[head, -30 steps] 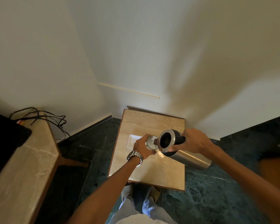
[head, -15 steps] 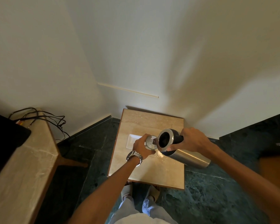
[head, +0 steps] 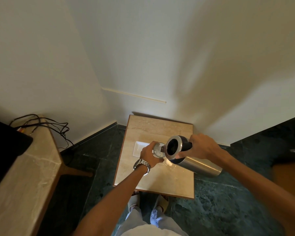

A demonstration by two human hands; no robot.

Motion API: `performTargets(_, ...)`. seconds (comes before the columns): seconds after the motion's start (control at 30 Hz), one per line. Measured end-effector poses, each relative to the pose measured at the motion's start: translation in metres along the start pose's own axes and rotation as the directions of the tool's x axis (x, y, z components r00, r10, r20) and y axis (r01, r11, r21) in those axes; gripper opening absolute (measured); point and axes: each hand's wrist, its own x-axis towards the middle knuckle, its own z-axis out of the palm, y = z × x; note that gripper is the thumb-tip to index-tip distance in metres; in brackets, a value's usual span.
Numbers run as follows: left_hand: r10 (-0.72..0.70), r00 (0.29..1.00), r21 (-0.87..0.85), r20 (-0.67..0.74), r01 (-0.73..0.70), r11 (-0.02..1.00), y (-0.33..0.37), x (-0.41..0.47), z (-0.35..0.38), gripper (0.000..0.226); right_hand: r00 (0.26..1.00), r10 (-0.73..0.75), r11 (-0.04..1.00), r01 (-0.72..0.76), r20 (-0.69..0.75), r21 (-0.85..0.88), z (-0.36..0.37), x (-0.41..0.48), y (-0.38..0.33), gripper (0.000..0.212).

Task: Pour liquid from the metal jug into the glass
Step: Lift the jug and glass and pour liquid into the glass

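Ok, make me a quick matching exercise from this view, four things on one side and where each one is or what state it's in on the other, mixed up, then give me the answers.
Things:
1. metal jug
2. glass
3. wristwatch
4. black cables

Places or states:
A. on the left wrist
B. tipped over, mouth toward the glass, held by the right hand
C. lying on the side counter by the wall
D. gripped by the left hand over the small table

Pairs: 1-B, 2-D, 3-A, 4-C
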Motion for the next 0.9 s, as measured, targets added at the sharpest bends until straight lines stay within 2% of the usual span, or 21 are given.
performTargets(0.4,0.005,1.000,-0.001,-0.005,-0.005,1.000,0.000,-0.004,0.002,0.070,1.000,0.004,1.000,-0.004,0.009,0.005,-0.001,-0.004,-0.002,0.056)
performTargets(0.7,0.002,1.000,0.008,-0.019,-0.002,1.000,0.002,-0.005,0.004,0.071,1.000,0.008,1.000,-0.007,-0.018,0.011,-0.003,-0.008,-0.005,0.070)
performTargets(0.9,0.008,0.999,0.004,-0.032,-0.008,1.000,0.004,-0.008,0.005,0.070,0.999,0.003,1.000,-0.003,-0.039,0.008,-0.004,-0.012,-0.005,0.072)
